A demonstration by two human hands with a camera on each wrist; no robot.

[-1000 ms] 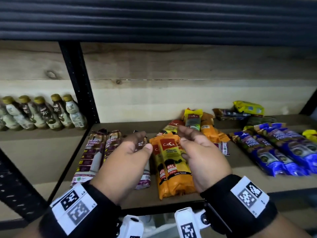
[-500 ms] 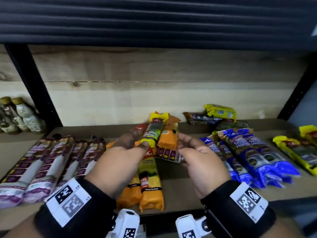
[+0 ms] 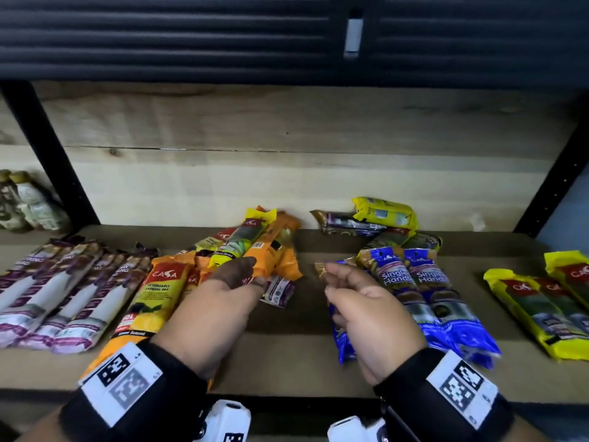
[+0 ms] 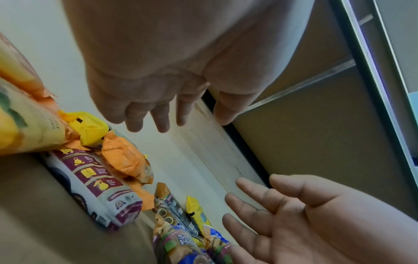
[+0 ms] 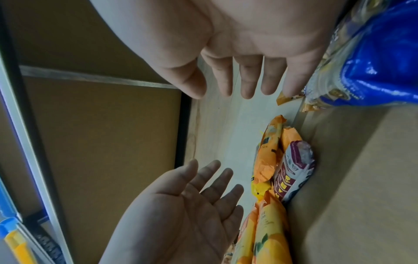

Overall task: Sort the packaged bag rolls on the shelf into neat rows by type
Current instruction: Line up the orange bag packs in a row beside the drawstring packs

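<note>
Plywood shelf (image 3: pixel 287 355) with a pale wood back panel, packaged bag rolls spread all along it. Compared with a second ago the view has swung right and both hands have let go of the orange packs they were fiddling with. Left hand (image 3: pixel 220 301) hovers over the mixed pile (image 3: pixel 255 250) near the back middle of the shelf, right hand (image 3: pixel 366 317) just left of the blue rolls; both wrist views show relaxed, spread fingers (image 4: pixel 159 123) holding nothing.

So where does that leave the sort? The purple-and-white drawstring rolls (image 3: pixel 63 295) are lined up at the left end, two orange Casa rolls (image 3: pixel 156 301) sit next to them toward the front edge, the blue Single Handle rolls (image 3: pixel 424 298) make a row right of centre, and yellow rolls (image 3: pixel 541 307) sit at the right end. Still messy: that mixed pile has orange, a yellow-topped one and a stray purple roll (image 3: pixel 277 291) poking out under it, plus a small heap (image 3: pixel 369 221) at the back. My guess is the stray purple one goes next, over to the left row.
</note>
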